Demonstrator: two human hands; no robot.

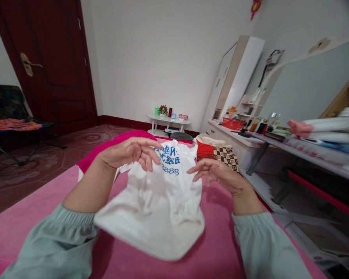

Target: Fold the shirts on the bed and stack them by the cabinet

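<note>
A white shirt (163, 209) with blue printed characters and digits lies on the pink bedspread (218, 240), its hem towards me and its lower part rumpled. Over its left side hovers my left hand (133, 153), fingers loosely bent and apart, with nothing in them. My right hand (215, 174) is at the shirt's right edge, its fingers spread and holding nothing; whether the fingertips touch the cloth I cannot tell. Part of the print is hidden behind my left hand.
Bright pink cloth (101, 149) lies at the bed's far left, and folded patterned clothing (218, 151) at the far right. A dressing table (250, 139) stands along the right, a small white table (168, 119) beyond the bed, and a folding chair (11, 128) on the left.
</note>
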